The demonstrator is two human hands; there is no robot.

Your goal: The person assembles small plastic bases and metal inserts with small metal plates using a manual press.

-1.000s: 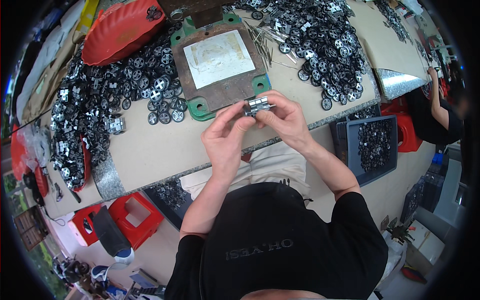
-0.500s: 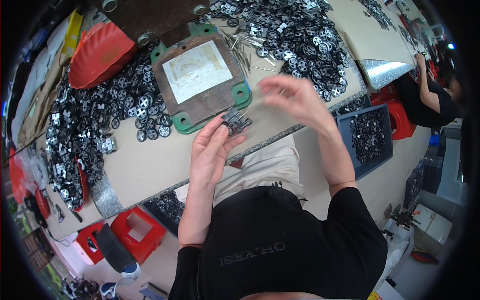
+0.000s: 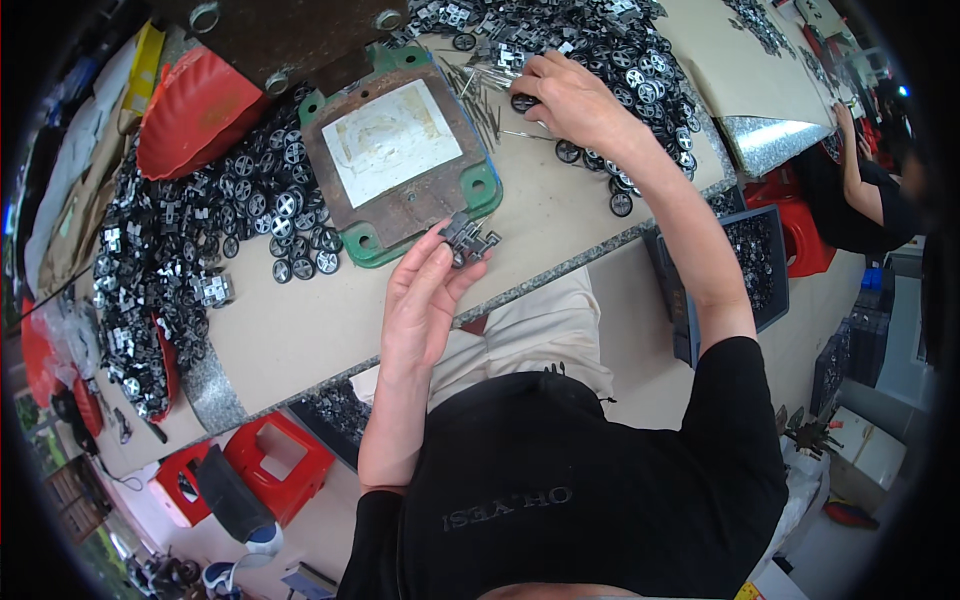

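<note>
Right Grip Relocated to Loose Wheel; Left Grip Retains Part

One second ago both grips met at the dark grey part (image 3: 467, 238); the hands are now separated. The left grip (image 3: 420, 295) remains clamped on the part, fingers and thumb together, above the worktop (image 3: 300, 340) near its front edge and just beside the metal base plate (image 3: 400, 207).

The right grip (image 3: 575, 100) has travelled forward. Its fingertips are at a black wheel (image 3: 523, 102) between the metal pins (image 3: 480, 108) and the wheel pile (image 3: 650, 110). Whether they are clamped on the wheel cannot be told.

Judged effect: handling is now divided, with the left grip as holder and the right grip at the loose components, well apart from the part.
</note>
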